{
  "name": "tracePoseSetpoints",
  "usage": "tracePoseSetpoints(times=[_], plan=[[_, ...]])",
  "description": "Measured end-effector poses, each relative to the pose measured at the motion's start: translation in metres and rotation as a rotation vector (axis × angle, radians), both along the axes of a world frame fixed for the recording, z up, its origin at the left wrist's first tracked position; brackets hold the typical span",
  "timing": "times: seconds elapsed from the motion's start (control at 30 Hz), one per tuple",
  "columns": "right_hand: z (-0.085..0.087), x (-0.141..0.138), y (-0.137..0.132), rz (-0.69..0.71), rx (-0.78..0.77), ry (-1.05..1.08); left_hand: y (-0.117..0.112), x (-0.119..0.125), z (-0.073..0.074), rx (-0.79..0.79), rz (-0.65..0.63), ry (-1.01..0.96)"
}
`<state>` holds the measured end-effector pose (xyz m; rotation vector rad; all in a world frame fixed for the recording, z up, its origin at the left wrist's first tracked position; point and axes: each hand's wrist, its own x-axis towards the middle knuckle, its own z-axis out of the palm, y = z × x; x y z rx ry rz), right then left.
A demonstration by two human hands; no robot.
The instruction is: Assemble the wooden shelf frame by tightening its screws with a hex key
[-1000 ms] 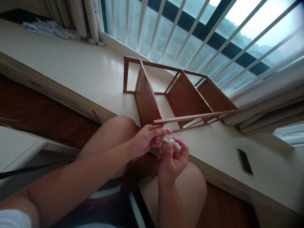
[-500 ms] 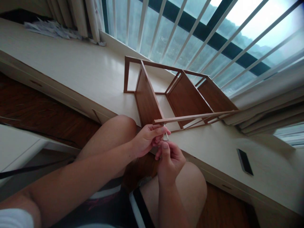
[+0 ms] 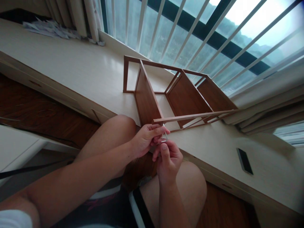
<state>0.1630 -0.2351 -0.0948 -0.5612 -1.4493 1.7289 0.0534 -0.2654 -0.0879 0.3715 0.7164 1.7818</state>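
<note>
A brown wooden shelf rack (image 3: pixel 148 95) lies on its side on the cream ledge, its near rail end just above my hands. Thin and metallic, a bent hex key (image 3: pixel 165 135) runs down from the underside of that rail. My left hand (image 3: pixel 146 141) is closed in a pinch around the key's upper shaft, close under the wood. Below it, my right hand (image 3: pixel 169 160) has thumb and fingers pressed together at the key's bent lower end. The tip of the key at the rail is too small to make out.
The cream window ledge (image 3: pixel 78 79) runs along a barred window (image 3: pixel 180 34). A black phone (image 3: pixel 245 161) lies on it at the right. Papers (image 3: pixel 52 29) are heaped at the far left, beside a curtain (image 3: pixel 82 19). My knees (image 3: pixel 111 133) are against the ledge's front.
My right hand has shifted slightly left, and the key's bent end has swung so its short arm points left. My left hand and the rack stay in place.
</note>
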Motion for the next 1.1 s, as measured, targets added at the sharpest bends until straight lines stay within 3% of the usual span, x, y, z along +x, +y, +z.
tracePoseSetpoints(times=[1.1], plan=[[-0.0029,-0.0013,-0.0016,-0.025,0.011,0.014,-0.0034,-0.0012,0.0022,-0.035,-0.019,0.035]])
